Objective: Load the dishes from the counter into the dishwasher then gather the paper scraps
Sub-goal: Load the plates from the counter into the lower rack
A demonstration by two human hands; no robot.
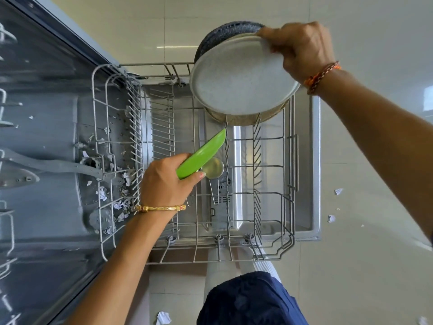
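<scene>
The grey wire dishwasher rack [288,174] is pulled out over the open door. My right hand [302,46] grips the top edge of a white speckled plate [239,76], held tilted over the rack's far right corner. A dark plate [222,35] stands behind the white plate and a beige one [246,119] shows under it. My left hand [164,181] holds a green plastic knife [202,153] together with a metal spoon [213,167], above the middle of the rack. Paper scraps [121,202] lie in the dishwasher tub at the left.
The dishwasher door [314,160] lies open under the rack. More paper scraps lie on the tiled floor: two at the right [331,218] and one near my leg [163,318]. The dishwasher's spray arm [54,165] is at the left.
</scene>
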